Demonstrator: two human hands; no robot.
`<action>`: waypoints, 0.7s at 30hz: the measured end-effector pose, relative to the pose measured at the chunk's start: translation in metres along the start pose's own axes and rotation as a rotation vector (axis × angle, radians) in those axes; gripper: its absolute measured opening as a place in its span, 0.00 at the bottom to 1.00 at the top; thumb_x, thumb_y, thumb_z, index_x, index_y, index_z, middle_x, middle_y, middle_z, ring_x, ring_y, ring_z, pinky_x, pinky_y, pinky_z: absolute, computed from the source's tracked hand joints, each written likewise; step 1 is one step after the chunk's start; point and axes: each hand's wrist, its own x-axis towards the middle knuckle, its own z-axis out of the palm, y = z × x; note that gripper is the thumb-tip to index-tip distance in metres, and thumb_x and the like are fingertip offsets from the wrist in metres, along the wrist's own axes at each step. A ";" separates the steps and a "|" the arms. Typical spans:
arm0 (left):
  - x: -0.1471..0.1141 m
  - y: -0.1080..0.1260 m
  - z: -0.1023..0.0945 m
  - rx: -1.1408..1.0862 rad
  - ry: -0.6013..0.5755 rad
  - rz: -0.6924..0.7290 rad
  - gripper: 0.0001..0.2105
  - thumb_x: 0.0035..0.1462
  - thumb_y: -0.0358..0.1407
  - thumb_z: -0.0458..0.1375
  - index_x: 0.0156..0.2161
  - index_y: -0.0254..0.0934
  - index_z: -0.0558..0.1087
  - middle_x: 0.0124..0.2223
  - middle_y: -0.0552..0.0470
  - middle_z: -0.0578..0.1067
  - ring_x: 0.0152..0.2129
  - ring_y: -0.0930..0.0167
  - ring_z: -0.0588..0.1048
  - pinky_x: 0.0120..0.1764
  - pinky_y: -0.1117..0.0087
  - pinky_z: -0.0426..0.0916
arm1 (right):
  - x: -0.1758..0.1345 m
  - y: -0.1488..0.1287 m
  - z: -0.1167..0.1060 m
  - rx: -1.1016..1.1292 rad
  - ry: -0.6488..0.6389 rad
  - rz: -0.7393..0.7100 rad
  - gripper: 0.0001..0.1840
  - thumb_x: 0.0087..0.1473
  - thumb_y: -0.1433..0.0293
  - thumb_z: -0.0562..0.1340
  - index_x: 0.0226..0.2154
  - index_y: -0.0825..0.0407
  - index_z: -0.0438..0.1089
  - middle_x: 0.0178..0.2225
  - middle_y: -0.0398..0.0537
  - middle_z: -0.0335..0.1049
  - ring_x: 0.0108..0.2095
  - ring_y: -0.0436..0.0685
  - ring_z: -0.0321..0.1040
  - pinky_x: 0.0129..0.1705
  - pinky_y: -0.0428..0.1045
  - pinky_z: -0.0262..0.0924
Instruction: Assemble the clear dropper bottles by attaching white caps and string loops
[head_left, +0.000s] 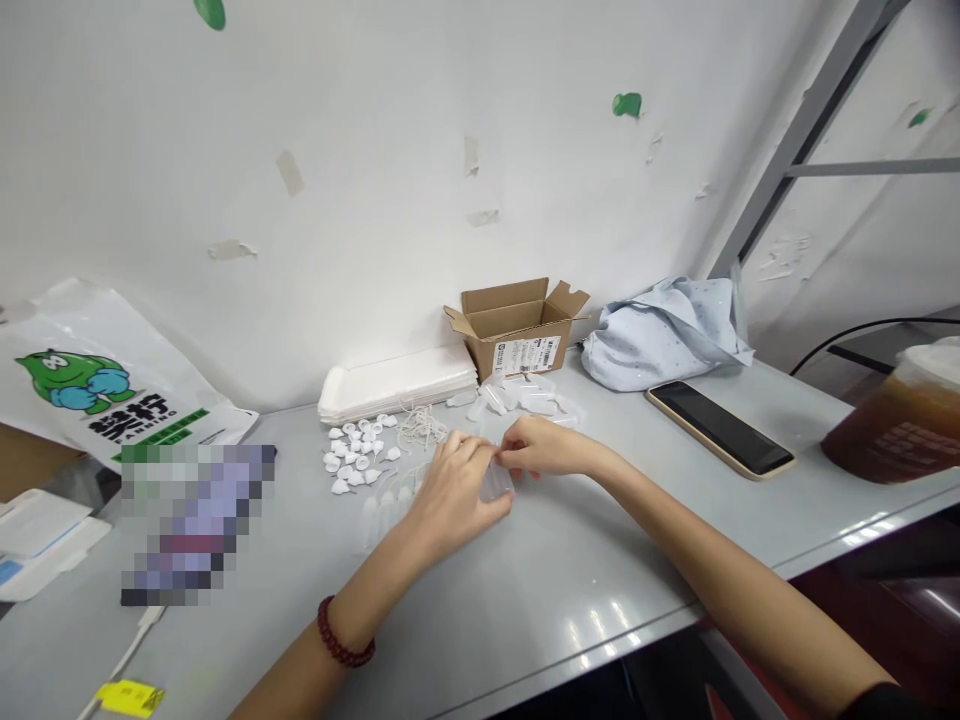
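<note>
My left hand (456,495) reaches over a row of clear plastic tubes (382,510) lying on the grey table, its thumb and fingers bent around the tubes at the row's right end. Thin white strings come out of several tubes. Fingertips of my right hand (546,447) are pinched together right beside the left fingers; whatever is between them is too small or hidden. Left of the hands lie several small white caps (352,455) with pointed tips. A small heap of white strings (421,425) is just behind the left hand. More clear tubes (517,395) lie loosely behind the right hand.
Behind stand an open cardboard box (517,345) and a stack of white paper envelopes (397,385). To the right are a light blue cloth bag (660,340), a phone (720,430) and a drink cup (900,420). A printed white bag (112,370) is at left.
</note>
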 end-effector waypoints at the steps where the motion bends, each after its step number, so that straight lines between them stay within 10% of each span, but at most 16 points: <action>1: 0.000 0.000 0.000 0.003 -0.006 -0.001 0.13 0.49 0.32 0.59 0.42 0.36 0.71 0.43 0.46 0.74 0.44 0.60 0.65 0.46 0.57 0.65 | 0.000 0.001 0.000 0.002 -0.009 0.004 0.10 0.46 0.71 0.56 0.17 0.55 0.65 0.17 0.42 0.66 0.17 0.47 0.60 0.21 0.43 0.53; 21: -0.004 0.000 0.004 -0.015 -0.009 -0.008 0.17 0.51 0.32 0.57 0.48 0.37 0.68 0.46 0.46 0.74 0.47 0.58 0.66 0.46 0.55 0.65 | 0.003 0.005 0.002 -0.078 -0.032 0.041 0.08 0.46 0.69 0.55 0.21 0.55 0.66 0.19 0.44 0.68 0.19 0.49 0.61 0.23 0.44 0.56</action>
